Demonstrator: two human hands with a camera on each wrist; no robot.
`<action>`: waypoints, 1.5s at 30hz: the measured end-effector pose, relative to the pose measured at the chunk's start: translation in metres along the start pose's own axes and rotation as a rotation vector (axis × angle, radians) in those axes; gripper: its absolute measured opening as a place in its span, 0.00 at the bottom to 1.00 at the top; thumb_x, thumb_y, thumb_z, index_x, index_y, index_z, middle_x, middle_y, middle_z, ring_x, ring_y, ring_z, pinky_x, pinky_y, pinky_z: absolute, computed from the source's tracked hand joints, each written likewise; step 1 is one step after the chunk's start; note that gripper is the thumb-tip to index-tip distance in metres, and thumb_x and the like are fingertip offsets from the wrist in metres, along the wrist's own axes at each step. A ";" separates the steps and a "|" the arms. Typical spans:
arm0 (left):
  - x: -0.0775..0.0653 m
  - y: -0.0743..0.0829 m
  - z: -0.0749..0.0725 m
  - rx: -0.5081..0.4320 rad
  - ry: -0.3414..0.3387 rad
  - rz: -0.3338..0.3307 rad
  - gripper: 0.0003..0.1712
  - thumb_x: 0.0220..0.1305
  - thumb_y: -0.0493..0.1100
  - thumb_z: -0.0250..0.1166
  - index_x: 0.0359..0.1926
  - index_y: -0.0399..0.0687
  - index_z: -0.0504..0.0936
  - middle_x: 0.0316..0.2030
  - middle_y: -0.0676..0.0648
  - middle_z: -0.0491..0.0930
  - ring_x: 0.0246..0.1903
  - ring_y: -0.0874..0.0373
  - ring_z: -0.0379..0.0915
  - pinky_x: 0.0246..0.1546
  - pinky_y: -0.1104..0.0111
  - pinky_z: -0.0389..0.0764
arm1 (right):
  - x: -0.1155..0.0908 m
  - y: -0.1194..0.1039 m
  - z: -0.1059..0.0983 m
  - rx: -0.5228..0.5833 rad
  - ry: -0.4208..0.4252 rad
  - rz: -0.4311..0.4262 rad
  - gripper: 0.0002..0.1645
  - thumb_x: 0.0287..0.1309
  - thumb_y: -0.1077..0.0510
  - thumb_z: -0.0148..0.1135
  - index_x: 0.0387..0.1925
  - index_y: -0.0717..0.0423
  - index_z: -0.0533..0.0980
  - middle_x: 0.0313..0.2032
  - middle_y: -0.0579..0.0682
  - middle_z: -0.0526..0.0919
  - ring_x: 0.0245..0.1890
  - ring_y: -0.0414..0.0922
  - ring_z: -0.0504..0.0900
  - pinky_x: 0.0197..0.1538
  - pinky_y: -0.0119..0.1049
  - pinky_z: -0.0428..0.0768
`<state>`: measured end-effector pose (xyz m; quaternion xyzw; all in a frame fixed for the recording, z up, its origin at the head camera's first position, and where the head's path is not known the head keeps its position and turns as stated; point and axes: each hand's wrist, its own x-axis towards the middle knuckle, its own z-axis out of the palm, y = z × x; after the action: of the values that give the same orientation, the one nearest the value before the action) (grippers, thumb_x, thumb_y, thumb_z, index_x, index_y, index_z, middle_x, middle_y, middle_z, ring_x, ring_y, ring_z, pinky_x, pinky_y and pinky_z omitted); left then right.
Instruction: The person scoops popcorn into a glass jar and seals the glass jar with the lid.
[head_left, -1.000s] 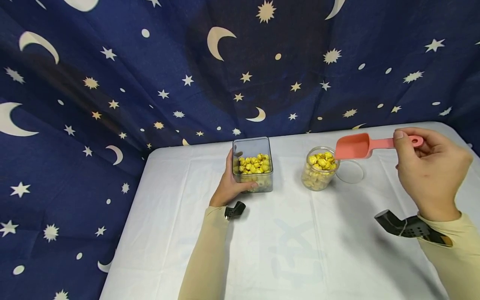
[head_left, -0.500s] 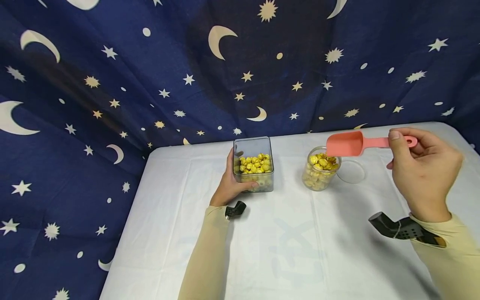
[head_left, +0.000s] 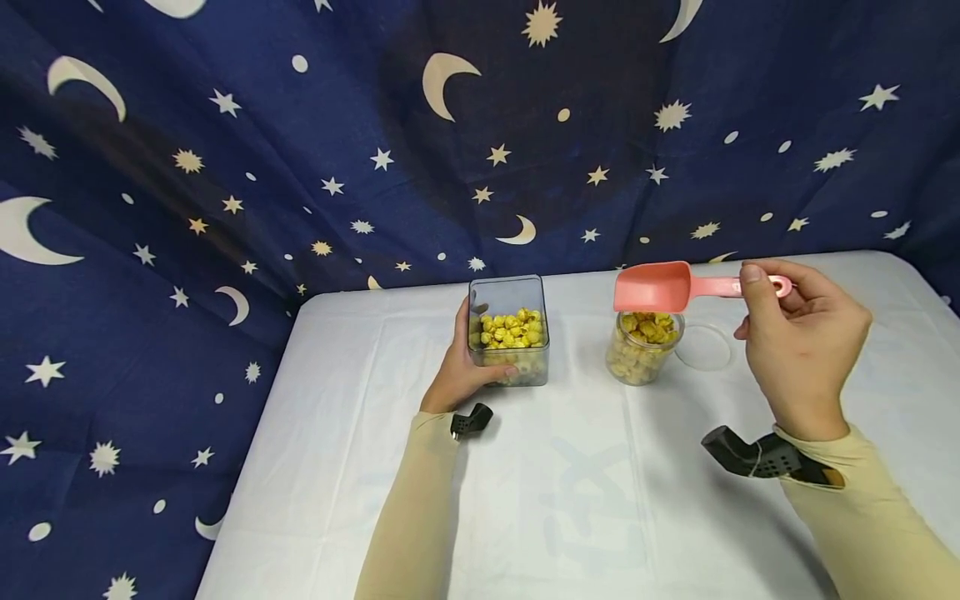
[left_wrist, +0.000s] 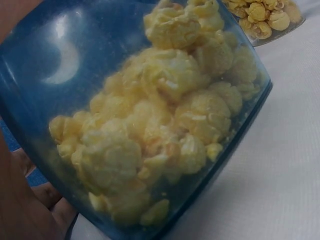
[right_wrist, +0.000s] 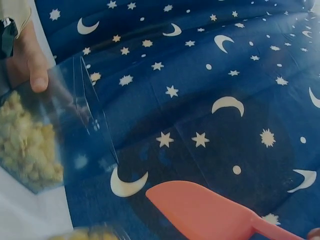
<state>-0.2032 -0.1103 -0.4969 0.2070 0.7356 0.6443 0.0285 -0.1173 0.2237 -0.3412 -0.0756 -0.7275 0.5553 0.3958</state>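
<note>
My left hand (head_left: 459, 371) grips a square, bluish clear container (head_left: 510, 293) from its left side, thumb across the front. Yellow popcorn (head_left: 512, 330) fills roughly its lower half, and the left wrist view shows these kernels (left_wrist: 150, 115) through the wall. In my right hand (head_left: 810, 350), thumb and fingers pinch the handle of a pink scoop (head_left: 652, 287), held level in the air. The scoop's bowl appears over the back rim of a round clear jar (head_left: 632, 367) of popcorn. No popcorn shows in the visible part of the scoop (right_wrist: 205, 210).
A clear round lid (head_left: 703, 347) lies flat on the white tablecloth (head_left: 570, 517), right of the jar. Behind the table hangs a dark blue curtain (head_left: 337, 108) with moons and stars. Black wrist cameras (head_left: 750, 454) sit on both sleeves.
My right hand has carried the pink scoop leftward, from beside the jar's right edge to above its back rim. The left hand and the square container stay in place.
</note>
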 end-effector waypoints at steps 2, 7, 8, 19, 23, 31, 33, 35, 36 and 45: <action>0.000 0.000 0.000 0.000 -0.001 -0.007 0.73 0.44 0.53 0.84 0.78 0.78 0.39 0.76 0.44 0.52 0.75 0.56 0.44 0.71 0.49 0.56 | -0.003 0.000 0.005 0.019 -0.012 -0.001 0.09 0.62 0.66 0.65 0.40 0.71 0.84 0.24 0.40 0.82 0.09 0.32 0.70 0.18 0.19 0.70; -0.001 0.000 -0.001 -0.010 -0.008 -0.036 0.74 0.45 0.47 0.84 0.79 0.76 0.38 0.76 0.46 0.52 0.75 0.54 0.44 0.71 0.49 0.56 | -0.011 0.000 0.019 0.046 -0.044 0.014 0.09 0.63 0.65 0.66 0.41 0.70 0.84 0.24 0.41 0.82 0.09 0.33 0.70 0.17 0.21 0.69; -0.001 0.001 -0.001 -0.013 -0.009 -0.040 0.74 0.46 0.45 0.84 0.79 0.75 0.37 0.76 0.46 0.51 0.76 0.54 0.44 0.71 0.49 0.56 | -0.012 0.000 0.022 0.050 -0.049 0.014 0.10 0.63 0.65 0.66 0.41 0.69 0.84 0.24 0.41 0.82 0.09 0.33 0.70 0.17 0.21 0.69; -0.004 0.022 -0.001 -0.028 -0.022 -0.049 0.74 0.47 0.38 0.82 0.81 0.58 0.37 0.76 0.37 0.50 0.75 0.44 0.46 0.72 0.48 0.54 | -0.021 -0.002 0.051 0.151 -0.083 0.013 0.10 0.64 0.65 0.65 0.42 0.70 0.84 0.23 0.45 0.82 0.10 0.35 0.69 0.17 0.23 0.68; -0.003 0.009 -0.001 -0.001 -0.005 -0.053 0.74 0.47 0.42 0.83 0.80 0.68 0.37 0.76 0.43 0.52 0.75 0.51 0.46 0.73 0.50 0.52 | -0.026 -0.001 0.059 0.181 -0.098 0.029 0.09 0.64 0.64 0.65 0.41 0.69 0.84 0.21 0.43 0.81 0.09 0.34 0.68 0.16 0.23 0.68; -0.002 0.001 0.000 -0.007 0.008 -0.032 0.74 0.44 0.48 0.85 0.79 0.75 0.40 0.76 0.45 0.54 0.72 0.53 0.54 0.71 0.51 0.58 | -0.035 -0.004 0.078 0.253 -0.146 0.038 0.09 0.64 0.65 0.66 0.39 0.71 0.83 0.19 0.42 0.79 0.09 0.34 0.67 0.16 0.22 0.68; -0.002 0.001 0.000 0.000 0.009 -0.031 0.74 0.43 0.51 0.85 0.79 0.75 0.40 0.76 0.44 0.54 0.71 0.53 0.55 0.71 0.51 0.59 | -0.038 -0.004 0.083 0.250 -0.160 0.031 0.09 0.64 0.65 0.66 0.40 0.70 0.83 0.19 0.42 0.78 0.08 0.34 0.67 0.16 0.23 0.67; -0.003 0.001 0.000 0.008 0.009 -0.030 0.74 0.42 0.55 0.85 0.79 0.76 0.40 0.76 0.43 0.54 0.71 0.53 0.56 0.70 0.50 0.58 | -0.041 -0.004 0.086 0.244 -0.172 0.030 0.09 0.64 0.65 0.66 0.40 0.70 0.84 0.19 0.42 0.79 0.08 0.35 0.67 0.16 0.23 0.67; -0.003 0.001 0.000 0.011 0.009 -0.029 0.74 0.42 0.56 0.85 0.79 0.76 0.40 0.76 0.43 0.54 0.71 0.53 0.55 0.70 0.50 0.58 | -0.043 -0.004 0.088 0.238 -0.177 0.029 0.09 0.64 0.65 0.66 0.40 0.70 0.84 0.19 0.42 0.79 0.08 0.35 0.67 0.16 0.23 0.67; -0.003 0.003 0.000 0.022 0.018 -0.036 0.73 0.41 0.56 0.85 0.77 0.81 0.41 0.76 0.44 0.55 0.72 0.58 0.54 0.71 0.50 0.55 | -0.051 -0.002 0.101 0.198 -0.224 0.035 0.10 0.65 0.62 0.66 0.40 0.67 0.84 0.21 0.41 0.80 0.09 0.36 0.70 0.15 0.25 0.67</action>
<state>-0.1998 -0.1109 -0.4946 0.1881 0.7464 0.6376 0.0312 -0.1488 0.1194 -0.3714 0.0135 -0.7074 0.6361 0.3079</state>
